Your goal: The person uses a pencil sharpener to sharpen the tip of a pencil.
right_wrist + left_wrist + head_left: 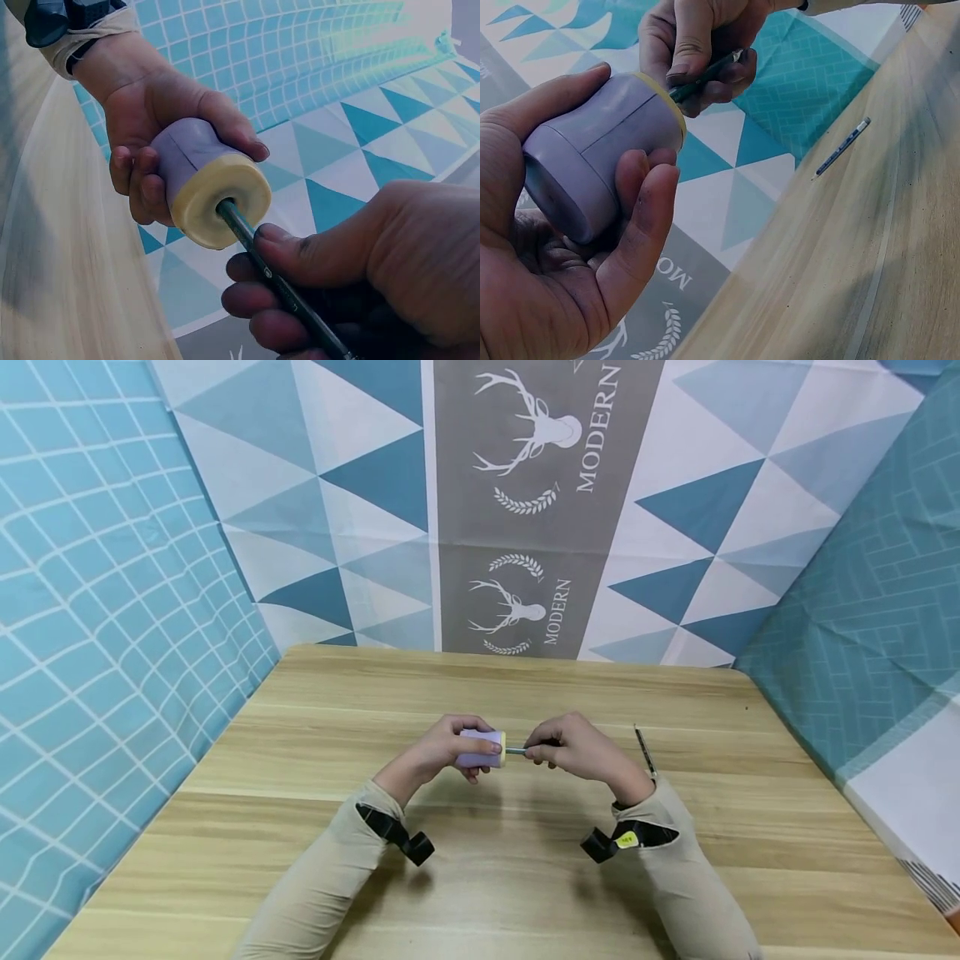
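Note:
My left hand (435,752) grips a lilac pencil sharpener (607,146), with fingers and thumb wrapped round its barrel. The sharpener's cream-yellow end (225,196) faces right and has a round hole in its middle. A dark green pencil (271,276) has one end in that hole. My right hand (581,747) pinches the pencil's shaft between thumb and fingers, a short way from the hole. The pencil's tip inside the sharpener is hidden. Both hands are held above the wooden table (480,885).
A second pencil (645,750), dark with a pale pattern, lies on the table beyond my right wrist. Patterned cloths (360,485) hang behind and on both sides of the table. A black wrist camera (420,847) juts inward from my left sleeve, another (597,845) from the right.

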`<state>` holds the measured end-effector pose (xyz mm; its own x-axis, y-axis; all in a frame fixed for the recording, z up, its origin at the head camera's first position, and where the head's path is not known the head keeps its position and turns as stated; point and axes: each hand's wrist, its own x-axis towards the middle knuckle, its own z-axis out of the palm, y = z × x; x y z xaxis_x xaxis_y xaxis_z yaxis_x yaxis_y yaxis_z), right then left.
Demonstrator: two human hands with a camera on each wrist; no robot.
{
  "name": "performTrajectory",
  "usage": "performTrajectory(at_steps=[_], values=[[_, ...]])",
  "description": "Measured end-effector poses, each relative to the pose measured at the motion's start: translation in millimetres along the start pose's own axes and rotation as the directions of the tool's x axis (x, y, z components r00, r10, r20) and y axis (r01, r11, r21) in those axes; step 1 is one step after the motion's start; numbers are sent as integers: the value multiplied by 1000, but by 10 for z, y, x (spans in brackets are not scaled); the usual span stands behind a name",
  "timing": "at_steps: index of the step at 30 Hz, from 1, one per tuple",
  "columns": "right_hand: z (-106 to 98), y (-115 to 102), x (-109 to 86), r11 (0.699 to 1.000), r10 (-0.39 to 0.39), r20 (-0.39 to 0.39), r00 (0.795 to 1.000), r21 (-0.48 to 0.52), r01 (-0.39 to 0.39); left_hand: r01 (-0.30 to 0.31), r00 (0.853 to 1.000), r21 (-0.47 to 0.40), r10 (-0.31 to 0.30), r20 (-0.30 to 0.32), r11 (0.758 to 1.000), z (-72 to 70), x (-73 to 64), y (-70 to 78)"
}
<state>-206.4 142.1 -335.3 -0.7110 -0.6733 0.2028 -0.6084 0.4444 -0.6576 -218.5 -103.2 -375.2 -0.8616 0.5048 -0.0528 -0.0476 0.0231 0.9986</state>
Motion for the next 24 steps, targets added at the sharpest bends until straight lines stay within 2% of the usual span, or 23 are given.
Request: performTrajectory(at_steps=[4,15,21,24], values=[[-13,17,3,1000,16,34,999,-13,-15,2,1000,-2,-2,4,1000,0,8,-7],[-85,-32,-44,995,41,58,997,-88,-36,13,1000,-9,-14,-16,1000,-46,-10,1],[-64,12,-28,998,-26,-34,999,-64,24,5,1000,-19,-6,-18,1000,-50,-17,33],[-25,27,-2,995,-50,-89,995,-90,42,-1,1000,-24,0,-20,1000,-45,-17,41]])
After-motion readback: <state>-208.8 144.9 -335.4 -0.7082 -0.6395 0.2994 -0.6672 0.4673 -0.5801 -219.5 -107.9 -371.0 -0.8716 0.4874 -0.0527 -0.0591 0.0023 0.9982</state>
